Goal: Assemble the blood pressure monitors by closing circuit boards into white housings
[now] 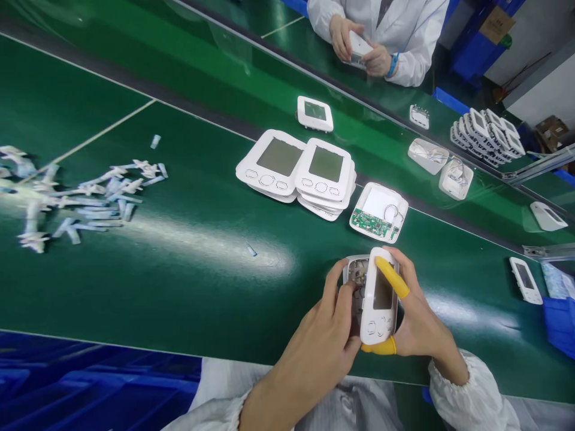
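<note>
My left hand (317,335) is closed around a white back housing (358,272), whose open inside shows some wires and parts. In my right hand (422,323), with yellow finger cots on the thumb and another finger, is a white front panel (376,299) with a grey screen and buttons. The panel stands tilted at the housing's right side, partly covering it; whether the two are joined I cannot tell. Just beyond my hands lies an open white shell (380,206) with a green circuit board and a looped wire. Farther left are stacked white front panels (321,170) with screens.
Small pale-blue strips and white bits (103,197) lie scattered on the green table (179,287) at left. Across the belt a co-worker's hands (359,48) hold a white device. Stacked units (487,137) and wired shells (442,164) stand far right; a blue bin (559,323) is nearer.
</note>
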Action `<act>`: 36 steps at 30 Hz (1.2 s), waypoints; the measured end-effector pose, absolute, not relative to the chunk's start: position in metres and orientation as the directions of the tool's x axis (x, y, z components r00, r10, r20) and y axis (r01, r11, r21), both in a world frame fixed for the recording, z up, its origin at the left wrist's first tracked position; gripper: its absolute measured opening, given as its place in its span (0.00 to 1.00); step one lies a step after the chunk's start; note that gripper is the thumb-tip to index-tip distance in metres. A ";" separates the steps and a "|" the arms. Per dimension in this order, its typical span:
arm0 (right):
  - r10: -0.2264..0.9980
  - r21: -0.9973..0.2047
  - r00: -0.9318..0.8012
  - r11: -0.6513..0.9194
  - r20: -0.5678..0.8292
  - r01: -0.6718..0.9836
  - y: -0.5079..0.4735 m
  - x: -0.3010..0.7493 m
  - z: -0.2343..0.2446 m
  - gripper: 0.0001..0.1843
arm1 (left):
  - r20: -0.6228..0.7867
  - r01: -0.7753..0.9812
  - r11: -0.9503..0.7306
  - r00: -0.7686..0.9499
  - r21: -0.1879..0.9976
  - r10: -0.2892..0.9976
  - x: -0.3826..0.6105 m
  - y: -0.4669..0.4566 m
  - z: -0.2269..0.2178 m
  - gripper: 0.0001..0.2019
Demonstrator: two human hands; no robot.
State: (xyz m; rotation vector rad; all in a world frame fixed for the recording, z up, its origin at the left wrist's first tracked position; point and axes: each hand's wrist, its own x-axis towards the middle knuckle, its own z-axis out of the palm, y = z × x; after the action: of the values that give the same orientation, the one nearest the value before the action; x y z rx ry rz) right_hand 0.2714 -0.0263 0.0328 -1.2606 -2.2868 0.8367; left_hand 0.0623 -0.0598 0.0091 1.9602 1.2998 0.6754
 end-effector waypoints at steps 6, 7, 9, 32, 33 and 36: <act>0.867 -0.674 -0.496 0.393 0.045 0.626 -0.027 0.274 0.035 0.67 | 0.174 0.551 -0.292 0.258 0.781 0.950 0.061 -0.060 0.002 0.16; 0.867 -0.672 -0.496 0.396 0.049 0.626 -0.027 0.274 0.035 0.67 | 0.184 0.560 -0.305 0.263 0.770 0.947 0.062 -0.060 0.001 0.13; 0.866 -0.673 -0.496 0.401 0.057 0.622 -0.026 0.274 0.036 0.66 | 0.186 0.575 -0.327 0.292 0.750 0.938 0.062 -0.060 -0.001 0.09; 0.870 -0.608 -0.490 0.416 0.051 0.676 -0.024 0.278 0.035 0.66 | -0.051 -0.097 0.080 0.276 0.992 0.960 0.063 -0.056 -0.006 0.09; 0.869 -0.608 -0.492 0.420 0.054 0.674 -0.025 0.278 0.035 0.65 | -0.013 -0.078 0.034 0.263 0.996 0.965 0.063 -0.056 -0.007 0.09; 0.858 -0.608 -0.507 0.445 0.080 0.658 -0.024 0.278 0.034 0.63 | 0.082 -0.049 -0.072 0.247 0.996 0.965 0.063 -0.056 -0.008 0.09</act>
State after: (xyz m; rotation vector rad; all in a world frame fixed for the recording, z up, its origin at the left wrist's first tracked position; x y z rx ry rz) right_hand 0.2781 -0.0243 0.0336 -1.2847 -2.3238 0.7313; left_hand 0.0629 -0.0556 -0.0078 1.3449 0.9553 1.0949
